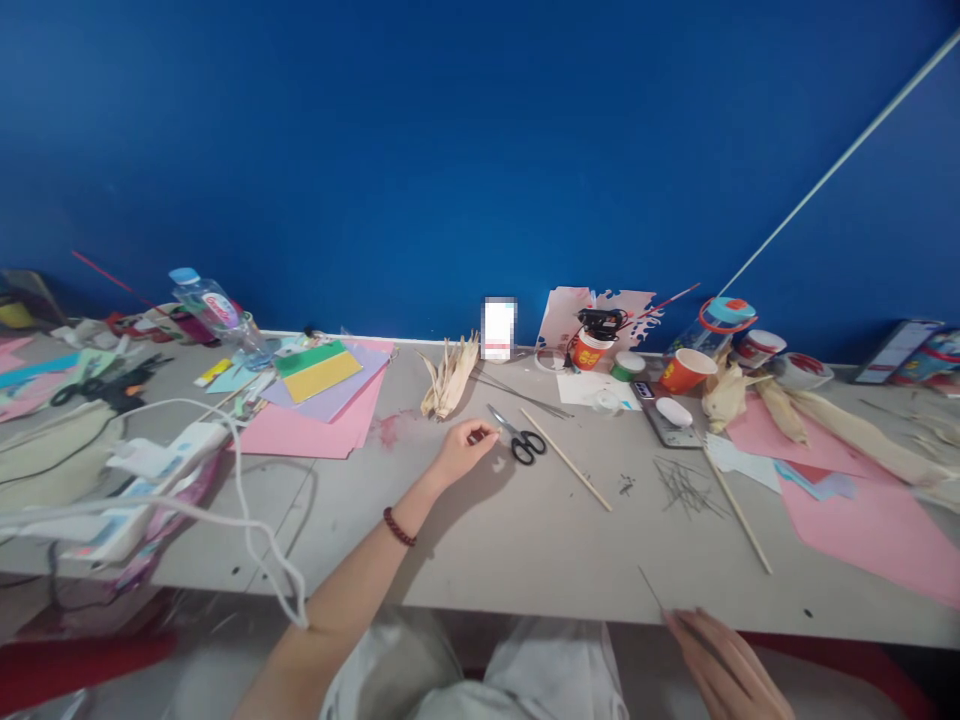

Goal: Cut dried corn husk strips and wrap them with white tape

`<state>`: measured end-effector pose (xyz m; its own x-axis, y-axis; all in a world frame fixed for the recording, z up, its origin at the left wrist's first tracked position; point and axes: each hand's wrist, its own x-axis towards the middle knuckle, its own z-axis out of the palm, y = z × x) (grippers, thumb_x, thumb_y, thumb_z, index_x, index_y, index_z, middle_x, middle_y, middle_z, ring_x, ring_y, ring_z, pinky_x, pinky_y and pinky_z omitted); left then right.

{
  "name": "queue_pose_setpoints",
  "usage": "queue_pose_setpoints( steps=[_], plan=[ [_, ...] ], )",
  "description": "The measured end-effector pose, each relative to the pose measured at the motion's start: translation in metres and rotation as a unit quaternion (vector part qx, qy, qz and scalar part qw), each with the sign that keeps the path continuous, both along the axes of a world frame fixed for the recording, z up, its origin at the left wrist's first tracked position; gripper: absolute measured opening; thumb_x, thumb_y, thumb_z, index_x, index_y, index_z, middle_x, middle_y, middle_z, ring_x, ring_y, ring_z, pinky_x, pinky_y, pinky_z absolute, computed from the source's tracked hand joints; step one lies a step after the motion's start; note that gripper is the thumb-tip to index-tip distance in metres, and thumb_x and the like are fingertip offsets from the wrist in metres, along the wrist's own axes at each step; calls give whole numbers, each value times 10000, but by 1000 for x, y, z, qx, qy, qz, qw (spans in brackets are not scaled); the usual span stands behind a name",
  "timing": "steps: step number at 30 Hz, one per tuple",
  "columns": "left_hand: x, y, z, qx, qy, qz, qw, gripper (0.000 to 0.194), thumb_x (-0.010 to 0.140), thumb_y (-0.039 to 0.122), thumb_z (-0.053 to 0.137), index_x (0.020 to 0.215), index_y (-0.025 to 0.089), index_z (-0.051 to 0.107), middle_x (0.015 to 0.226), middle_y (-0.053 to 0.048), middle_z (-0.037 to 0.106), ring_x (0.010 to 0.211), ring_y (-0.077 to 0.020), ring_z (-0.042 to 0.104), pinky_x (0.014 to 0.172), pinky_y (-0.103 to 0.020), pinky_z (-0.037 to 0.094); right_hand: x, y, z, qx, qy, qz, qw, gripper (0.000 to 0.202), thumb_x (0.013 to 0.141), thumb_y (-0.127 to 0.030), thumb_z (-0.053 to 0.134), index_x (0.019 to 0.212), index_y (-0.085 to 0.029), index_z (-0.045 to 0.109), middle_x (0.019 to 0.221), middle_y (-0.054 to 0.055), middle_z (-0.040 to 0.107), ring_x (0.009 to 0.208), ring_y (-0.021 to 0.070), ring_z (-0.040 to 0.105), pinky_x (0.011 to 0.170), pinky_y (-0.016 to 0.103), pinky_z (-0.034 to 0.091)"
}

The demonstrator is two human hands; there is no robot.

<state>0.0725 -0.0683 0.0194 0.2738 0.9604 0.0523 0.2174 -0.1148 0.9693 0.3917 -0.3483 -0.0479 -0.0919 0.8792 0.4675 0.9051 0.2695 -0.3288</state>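
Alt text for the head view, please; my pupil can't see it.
A person's left hand is beside black-handled scissors on a grey table; the right hand holds a thin strand at the near edge. Dried husks lie beyond.

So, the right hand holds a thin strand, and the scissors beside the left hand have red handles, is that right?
Not quite: the scissors beside the left hand have black handles, not red, as the head view shows. The right hand does hold a thin strand.
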Motion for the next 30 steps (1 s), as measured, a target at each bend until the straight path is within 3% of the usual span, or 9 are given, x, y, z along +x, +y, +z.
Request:
queue_pose_setpoints(
  steps=[2,4,6,8,10,14,21,30],
  plan=[
    [0,0,0,-3,0,0,1000,197,698,332,594,691,139,631,632,-9,581,558,-95,467,527,-210,355,-13,5,8,34,76,-64,994,238,821,-360,523,857,-253,733,871,42,718,799,209,673,769,319,551],
    [0,0,1,-1,0,-1,1000,196,698,332,592,688,140,630,630,-5,579,556,-94,466,530,-212,354,-32,15,18,56,163,-173,970,225,754,-415,605,764,-220,715,803,54,711,727,216,665,773,346,541],
    [0,0,2,1,0,-2,1000,193,699,328,589,685,141,629,629,-2,575,556,-94,463,532,-213,351,-55,32,31,21,275,-285,918,279,729,-452,627,801,-191,692,829,76,710,747,228,660,746,348,540],
    [1,0,2,1,0,-4,1000,186,699,321,589,683,140,629,626,-2,572,560,-94,461,532,-213,344,-79,54,44,-5,405,-335,850,335,711,-462,648,847,-158,674,825,91,711,734,226,659,695,340,544],
    [1,0,1,0,2,-2,1000,187,699,320,592,683,138,632,615,-2,564,564,-96,461,531,-214,338,-101,77,56,6,491,-322,809,358,692,-458,672,840,-132,670,779,89,702,678,199,642,652,322,538],
    [1,2,-2,-5,-4,1,1000,189,699,323,598,683,138,632,614,-3,564,561,-96,461,535,-218,339,-135,114,78,27,562,-235,793,302,698,-397,689,824,-123,681,754,85,691,646,167,617,628,303,526],
    [1,0,1,-10,6,1,1000,181,699,312,596,684,135,633,608,-4,571,546,-94,461,531,-222,337,-164,126,106,49,561,-146,813,202,717,-337,676,795,-151,691,779,81,683,661,165,619,617,300,536],
    [1,0,0,-13,-7,-2,1000,180,686,317,608,683,139,639,623,-10,575,568,-102,466,544,-223,338,-171,123,111,35,555,-121,822,168,745,-318,645,767,-155,681,731,61,658,640,151,590,600,278,509]
  ],
)
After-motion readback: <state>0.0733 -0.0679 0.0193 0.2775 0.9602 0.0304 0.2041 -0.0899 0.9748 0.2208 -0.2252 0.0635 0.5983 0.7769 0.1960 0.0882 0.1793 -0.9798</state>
